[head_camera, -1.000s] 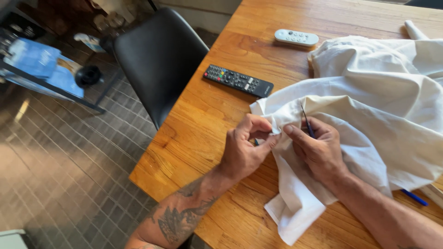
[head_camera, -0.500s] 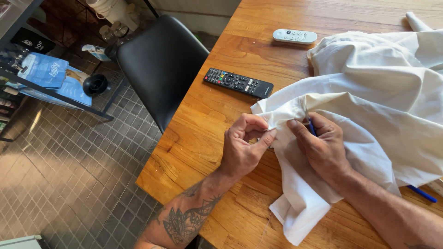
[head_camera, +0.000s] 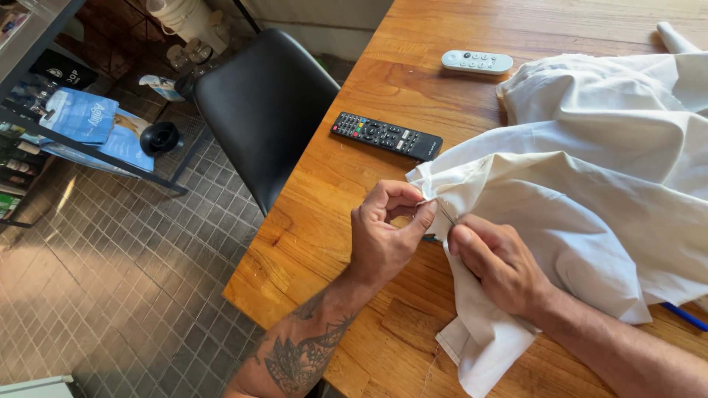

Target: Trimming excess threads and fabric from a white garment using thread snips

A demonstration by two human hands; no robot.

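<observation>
A crumpled cream-white cloth (head_camera: pixel 590 184) lies over the right side of the wooden table (head_camera: pixel 346 184). My left hand (head_camera: pixel 387 236) pinches the cloth's folded edge between thumb and forefinger. Right beside it, my right hand (head_camera: pixel 501 262) rests on the cloth with its fingers closed on a thin needle (head_camera: pixel 445 214) that pokes up at the fold. Whether a thread runs from the needle I cannot tell.
A black remote (head_camera: pixel 386 135) lies just beyond the hands and a white remote (head_camera: pixel 476 62) farther back. A blue pen (head_camera: pixel 682 315) sticks out from under the cloth at right. A black chair (head_camera: pixel 265 110) stands at the table's left edge over a tiled floor.
My right hand has slid a little down and right along the cloth edge, and the needle now shows between the two hands. The view has shifted slightly.
</observation>
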